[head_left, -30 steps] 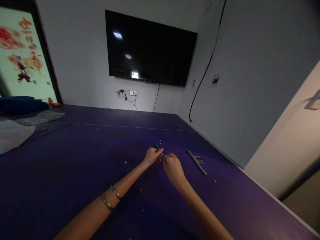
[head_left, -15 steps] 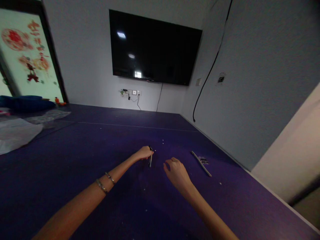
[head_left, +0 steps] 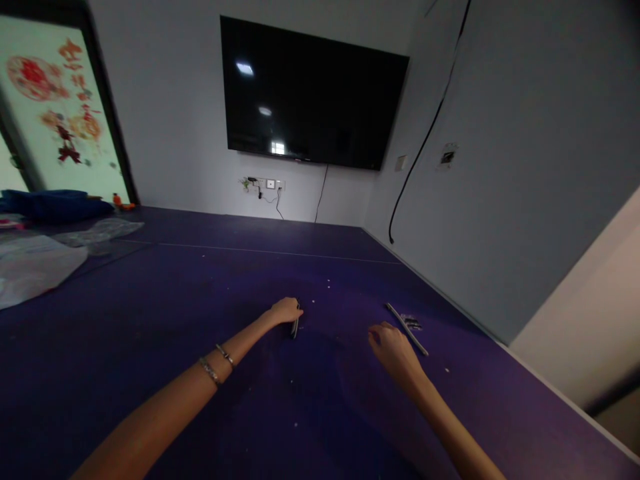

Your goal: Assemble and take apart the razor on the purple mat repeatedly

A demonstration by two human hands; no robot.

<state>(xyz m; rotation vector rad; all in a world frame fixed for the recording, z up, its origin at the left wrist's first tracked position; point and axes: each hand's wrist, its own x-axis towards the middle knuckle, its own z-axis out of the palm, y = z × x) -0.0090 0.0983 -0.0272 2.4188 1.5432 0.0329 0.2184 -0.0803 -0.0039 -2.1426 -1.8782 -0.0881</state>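
As the head view shows, the left hand [head_left: 287, 310] pinches a thin stick [head_left: 295, 329] at seven o'clock, its end poking down. At half past four, the right hand [head_left: 394, 348] has bent fingers; I can't tell if they touch. Just beside it, toward one o'clock, lies a grey tube [head_left: 409, 331].

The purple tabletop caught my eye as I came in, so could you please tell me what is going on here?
A person is working with both hands over the purple tabletop. The left hand grips a slim object, too small to identify. The right hand is near a long, pale strip, its fingers curled; whether they hold anything cannot be seen. A small packet lies beside the strip.
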